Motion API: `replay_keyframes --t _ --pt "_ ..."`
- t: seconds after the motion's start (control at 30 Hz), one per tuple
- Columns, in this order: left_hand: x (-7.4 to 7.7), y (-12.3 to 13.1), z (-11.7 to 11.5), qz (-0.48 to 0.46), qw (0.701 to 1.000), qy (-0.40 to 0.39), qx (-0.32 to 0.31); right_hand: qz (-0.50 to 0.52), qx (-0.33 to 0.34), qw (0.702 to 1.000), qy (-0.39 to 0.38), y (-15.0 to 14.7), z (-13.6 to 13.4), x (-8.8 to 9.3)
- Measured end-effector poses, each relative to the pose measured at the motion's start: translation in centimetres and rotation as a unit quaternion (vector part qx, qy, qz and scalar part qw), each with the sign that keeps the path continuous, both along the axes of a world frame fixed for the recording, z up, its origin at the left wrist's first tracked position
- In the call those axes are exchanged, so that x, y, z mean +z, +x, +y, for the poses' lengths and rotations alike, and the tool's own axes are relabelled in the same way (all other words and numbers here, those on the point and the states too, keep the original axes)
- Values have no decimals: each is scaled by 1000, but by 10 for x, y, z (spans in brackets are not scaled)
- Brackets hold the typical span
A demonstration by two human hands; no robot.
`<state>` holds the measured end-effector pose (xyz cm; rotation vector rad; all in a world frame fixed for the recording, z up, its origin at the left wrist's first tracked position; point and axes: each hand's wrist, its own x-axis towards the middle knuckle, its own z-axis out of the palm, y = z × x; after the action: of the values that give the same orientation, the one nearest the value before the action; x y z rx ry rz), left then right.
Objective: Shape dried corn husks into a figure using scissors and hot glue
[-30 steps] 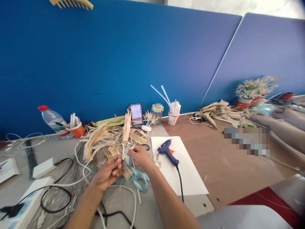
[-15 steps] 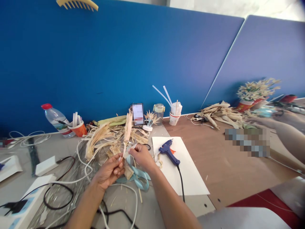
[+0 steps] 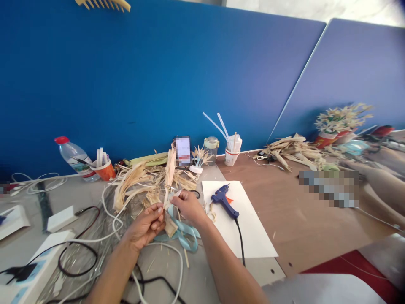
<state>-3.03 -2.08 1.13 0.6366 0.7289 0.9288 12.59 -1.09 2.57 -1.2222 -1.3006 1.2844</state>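
Observation:
My left hand is closed, thumb and fingers pinching the lower edge of a pale strip of dried corn husk. From the other side my right hand grips the same strip between thumb and forefinger. Below and between the hands a light blue ribbon lies in loops, with a folded husk piece beside it. A blue glue gun rests on a white sheet to the right of my right hand. Behind the hands spreads a heap of dried husks.
White and black cables and a power strip crowd the left side. Along the blue partition stand a bottle, an orange cup, a phone, a jar and a paper cup. A co-worker's arms reach in at right.
My hands keep almost the same place and grip on the husk strip. At the right, the co-worker's hand and forearm have shifted slightly.

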Motion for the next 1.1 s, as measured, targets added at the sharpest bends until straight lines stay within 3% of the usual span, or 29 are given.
replay_keyframes --t 0.7,1.1 --pt "2 -4 -3 -40 999 -9 -29 34 18 999 30 1 0 2" --pt "8 0 -2 2 1000 -1 -10 88 29 995 -28 -1 -1 1"
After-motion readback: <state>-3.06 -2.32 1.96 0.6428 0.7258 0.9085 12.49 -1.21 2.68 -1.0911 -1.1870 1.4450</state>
